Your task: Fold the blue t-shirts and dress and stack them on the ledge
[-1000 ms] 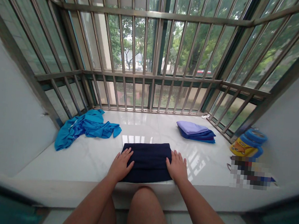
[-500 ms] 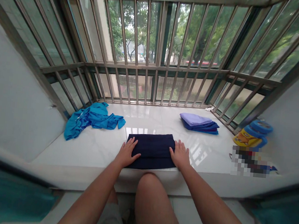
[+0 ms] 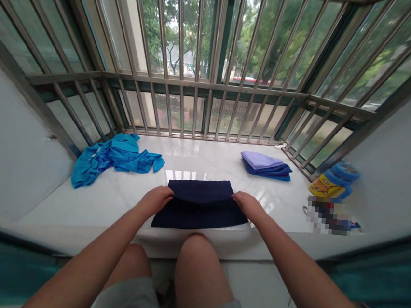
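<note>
Cloth (image 3: 200,211): navy, partly folded on white ledge (image 3: 190,160)
Left hand (image 3: 158,199): pinching left edge
Right hand (image 3: 246,204): pinching right edge

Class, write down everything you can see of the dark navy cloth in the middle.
The dark navy cloth looks plain, matte and woven. It lies lengthwise across the white ledge, by its near edge, wider on the near side. A sagging fold runs across it between the left hand and right hand, whose fingers pinch its sides. Its underside is hidden.

Dk navy cloth (image 3: 200,211), folded, flat on wht ledge (image 3: 190,158), nr front edge
</note>
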Demonstrator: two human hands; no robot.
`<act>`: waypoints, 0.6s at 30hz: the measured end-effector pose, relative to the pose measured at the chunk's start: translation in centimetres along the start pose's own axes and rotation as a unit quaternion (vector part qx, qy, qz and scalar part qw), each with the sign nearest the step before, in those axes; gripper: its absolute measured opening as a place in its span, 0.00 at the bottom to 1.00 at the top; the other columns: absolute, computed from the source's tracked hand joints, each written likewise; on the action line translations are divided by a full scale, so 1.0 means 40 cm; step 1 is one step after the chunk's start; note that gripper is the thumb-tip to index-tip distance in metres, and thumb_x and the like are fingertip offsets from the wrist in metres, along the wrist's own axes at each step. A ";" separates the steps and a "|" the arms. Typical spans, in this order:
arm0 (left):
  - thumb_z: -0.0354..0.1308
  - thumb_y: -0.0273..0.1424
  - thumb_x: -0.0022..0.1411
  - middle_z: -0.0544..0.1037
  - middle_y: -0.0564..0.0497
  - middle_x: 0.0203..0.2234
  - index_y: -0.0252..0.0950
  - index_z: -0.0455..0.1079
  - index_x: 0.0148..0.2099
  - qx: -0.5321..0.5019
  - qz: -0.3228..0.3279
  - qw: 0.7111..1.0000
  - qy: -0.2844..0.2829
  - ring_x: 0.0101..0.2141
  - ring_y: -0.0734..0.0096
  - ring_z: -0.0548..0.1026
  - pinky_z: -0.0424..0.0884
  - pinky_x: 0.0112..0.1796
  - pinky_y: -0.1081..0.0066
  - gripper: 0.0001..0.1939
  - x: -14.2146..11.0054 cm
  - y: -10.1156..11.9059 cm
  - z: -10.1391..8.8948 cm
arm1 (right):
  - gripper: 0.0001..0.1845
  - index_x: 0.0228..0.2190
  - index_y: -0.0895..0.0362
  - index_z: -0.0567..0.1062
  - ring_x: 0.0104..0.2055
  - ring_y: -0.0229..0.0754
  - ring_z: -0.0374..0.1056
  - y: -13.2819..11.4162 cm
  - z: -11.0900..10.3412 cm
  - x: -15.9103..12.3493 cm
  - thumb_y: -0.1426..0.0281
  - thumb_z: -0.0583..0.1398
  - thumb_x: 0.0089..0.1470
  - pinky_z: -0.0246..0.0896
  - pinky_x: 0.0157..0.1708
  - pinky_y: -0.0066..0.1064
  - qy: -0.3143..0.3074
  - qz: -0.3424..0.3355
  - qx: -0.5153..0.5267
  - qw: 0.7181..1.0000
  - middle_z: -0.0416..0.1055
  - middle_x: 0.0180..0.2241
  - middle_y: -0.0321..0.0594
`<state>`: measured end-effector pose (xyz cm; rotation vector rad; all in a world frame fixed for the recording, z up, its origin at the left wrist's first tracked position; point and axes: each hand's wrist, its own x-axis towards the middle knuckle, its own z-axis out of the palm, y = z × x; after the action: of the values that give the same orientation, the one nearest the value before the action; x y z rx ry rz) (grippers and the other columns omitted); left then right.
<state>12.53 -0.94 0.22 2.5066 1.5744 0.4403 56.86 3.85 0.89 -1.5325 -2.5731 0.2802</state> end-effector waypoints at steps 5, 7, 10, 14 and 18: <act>0.55 0.34 0.76 0.84 0.45 0.45 0.42 0.80 0.51 -0.012 0.024 0.995 0.099 0.47 0.56 0.80 0.78 0.50 0.58 0.12 -0.053 0.010 -0.047 | 0.18 0.54 0.54 0.81 0.54 0.49 0.74 -0.013 -0.040 -0.042 0.73 0.54 0.73 0.67 0.55 0.37 0.062 -0.003 -0.012 0.998 0.79 0.52 0.49; 0.55 0.34 0.77 0.84 0.44 0.47 0.42 0.80 0.53 -0.008 0.040 0.994 0.104 0.48 0.56 0.81 0.79 0.50 0.58 0.13 -0.116 0.019 -0.026 | 0.16 0.52 0.53 0.81 0.52 0.49 0.74 -0.024 -0.024 -0.096 0.73 0.55 0.72 0.68 0.53 0.37 0.072 -0.037 -0.027 0.996 0.80 0.50 0.47; 0.58 0.34 0.75 0.83 0.43 0.53 0.43 0.80 0.54 0.002 0.059 0.996 0.069 0.51 0.54 0.82 0.80 0.52 0.55 0.12 -0.218 0.034 0.045 | 0.11 0.46 0.53 0.81 0.48 0.50 0.74 -0.044 0.032 -0.177 0.70 0.57 0.72 0.69 0.51 0.40 0.042 -0.081 -0.039 0.995 0.80 0.46 0.45; 0.61 0.33 0.72 0.77 0.42 0.64 0.44 0.76 0.63 0.004 0.034 0.997 0.062 0.60 0.49 0.79 0.78 0.59 0.48 0.19 -0.302 0.037 0.136 | 0.12 0.47 0.55 0.81 0.54 0.54 0.73 -0.083 0.109 -0.227 0.63 0.60 0.71 0.67 0.59 0.48 0.095 -0.042 -0.041 0.994 0.77 0.52 0.51; 0.57 0.33 0.75 0.80 0.41 0.61 0.43 0.80 0.60 -0.017 0.013 0.996 0.087 0.57 0.51 0.81 0.81 0.57 0.51 0.16 -0.304 0.022 0.170 | 0.20 0.57 0.56 0.78 0.63 0.58 0.69 -0.135 0.155 -0.201 0.61 0.56 0.73 0.63 0.64 0.50 0.143 0.060 -0.052 0.987 0.72 0.61 0.57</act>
<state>10.52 -12.06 -8.01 2.5255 1.5796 0.6995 54.76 -6.29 -4.10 -1.6311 -2.3109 -0.0603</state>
